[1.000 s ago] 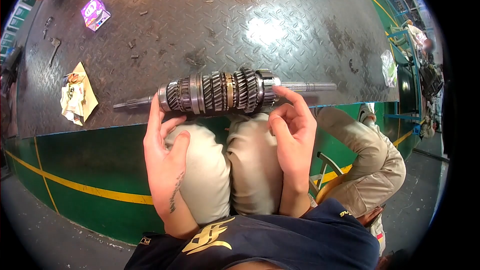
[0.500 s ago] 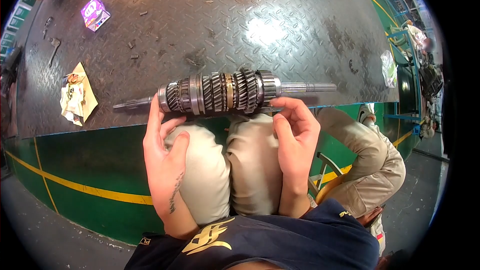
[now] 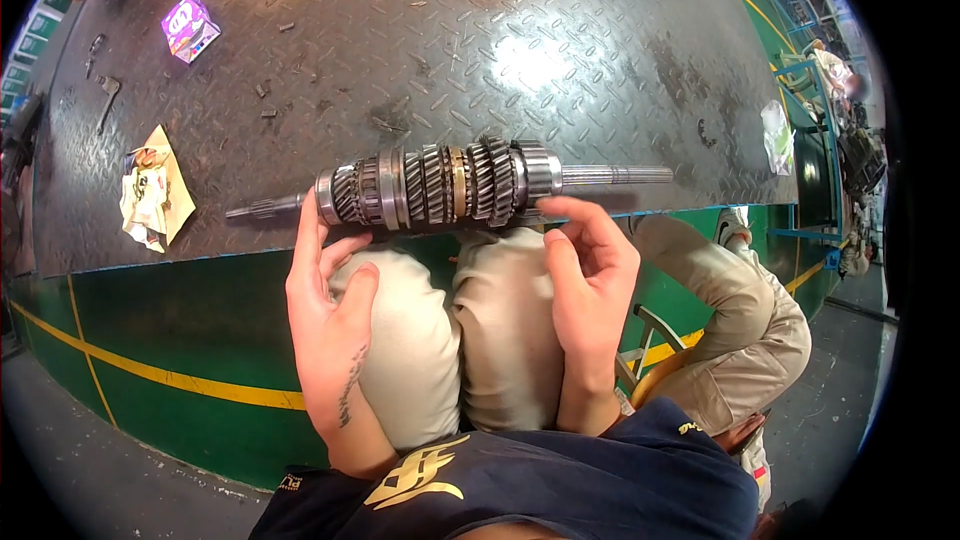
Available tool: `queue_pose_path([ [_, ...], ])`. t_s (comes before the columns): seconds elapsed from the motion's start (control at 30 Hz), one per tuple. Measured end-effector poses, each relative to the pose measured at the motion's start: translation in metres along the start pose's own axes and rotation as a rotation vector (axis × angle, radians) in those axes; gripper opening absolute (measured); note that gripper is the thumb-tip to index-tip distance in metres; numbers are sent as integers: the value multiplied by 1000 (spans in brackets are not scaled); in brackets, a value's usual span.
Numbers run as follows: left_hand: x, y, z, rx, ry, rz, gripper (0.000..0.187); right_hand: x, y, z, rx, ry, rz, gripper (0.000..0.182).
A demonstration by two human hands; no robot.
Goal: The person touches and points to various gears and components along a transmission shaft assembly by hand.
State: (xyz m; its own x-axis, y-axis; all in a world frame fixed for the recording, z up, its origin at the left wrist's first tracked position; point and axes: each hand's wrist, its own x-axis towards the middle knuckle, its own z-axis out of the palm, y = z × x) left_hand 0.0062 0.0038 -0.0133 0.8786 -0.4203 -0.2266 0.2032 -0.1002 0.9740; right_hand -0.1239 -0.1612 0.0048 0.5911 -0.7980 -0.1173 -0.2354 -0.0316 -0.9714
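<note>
We see one gear shaft [image 3: 440,186] lying lengthwise along the near edge of the steel checker-plate desk [image 3: 520,50], its thin ends sticking out to either side of the packed gears. We count two hands of the person wearing the camera. The left hand [image 3: 325,300] is loosely spread, its fingertips reaching up to touch the left end of the gear stack, the thumb resting apart on the knee below. The right hand [image 3: 590,280] is curled, fingers bent in toward the palm, with the upper fingers touching the underside of the shaft near its right collar; we cannot tell whether it truly grips anything.

Below the shaft, two knees in pale trousers [image 3: 460,330] press against the green desk front. Farther off on the desk we count one purple packet [image 3: 190,26] at the far left, one crumpled yellow-and-white wrapper [image 3: 155,190] near the left edge, and one clear plastic bag [image 3: 778,135] at the right. Small loose bits of metal lie scattered between them, too small to count.
</note>
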Motion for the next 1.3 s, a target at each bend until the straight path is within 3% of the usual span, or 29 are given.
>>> queue_pose_path([
  [0.43, 0, 2, 1, -3, -3, 1, 77, -2, -10, 4, 9, 86, -3, 22],
  [0.7, 0, -1, 1, -14, 1, 7, 78, -2, -2, 1, -97, 2, 43, 21],
  [0.8, -1, -1, 1, -14, 9, -1, 78, -3, -9, 3, -33, 107, -47, 29],
  [0.9, -1, 1, 1, -12, 5, -11, 78, -2, -7, 5, -103, 45, -23, 34],
  [1.07, -1, 2, 2, -10, 11, -10, 78, -3, -3, 2, -142, 24, 45, 16],
  [1.2, -1, 0, 1, -9, 9, -5, 78, -4, -3, 3, -45, 76, -41, 25],
  [1.3, -1, 0, 1, -18, 7, -4, 78, -3, -11, 5, -118, 19, 9, 31],
])
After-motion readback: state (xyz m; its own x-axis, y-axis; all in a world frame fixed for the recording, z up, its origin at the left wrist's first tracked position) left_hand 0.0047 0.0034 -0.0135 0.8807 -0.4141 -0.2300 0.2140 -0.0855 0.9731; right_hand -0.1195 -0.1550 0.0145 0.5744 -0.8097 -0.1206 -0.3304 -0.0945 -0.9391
